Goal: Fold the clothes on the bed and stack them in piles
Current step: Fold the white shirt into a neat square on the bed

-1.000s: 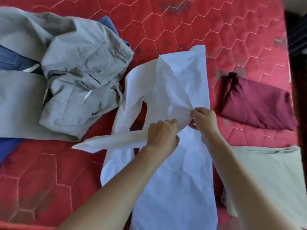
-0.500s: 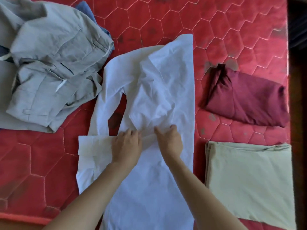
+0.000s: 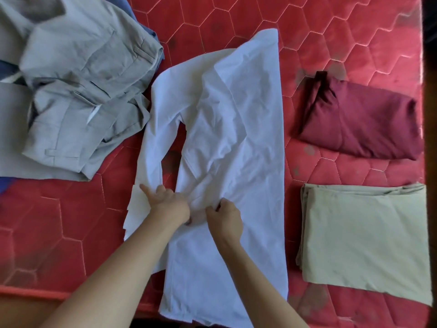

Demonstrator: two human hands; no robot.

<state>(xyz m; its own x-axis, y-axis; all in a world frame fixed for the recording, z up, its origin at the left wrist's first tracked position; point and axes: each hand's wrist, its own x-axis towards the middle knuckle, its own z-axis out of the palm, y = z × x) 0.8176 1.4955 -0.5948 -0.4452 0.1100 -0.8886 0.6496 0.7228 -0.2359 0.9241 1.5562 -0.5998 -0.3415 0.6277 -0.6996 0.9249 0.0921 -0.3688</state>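
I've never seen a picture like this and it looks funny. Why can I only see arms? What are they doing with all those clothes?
The camera sits on the person's head and looks down, so you see only their two arms, like your own when you look at your hands. Below them is a red quilted mattress. In the middle lies a white shirt. The left hand rests on its folded sleeve, and the right hand pinches the cloth beside it. On the right lie two folded things: a dark red garment and a beige cloth. On the left waits a messy heap of grey clothes.
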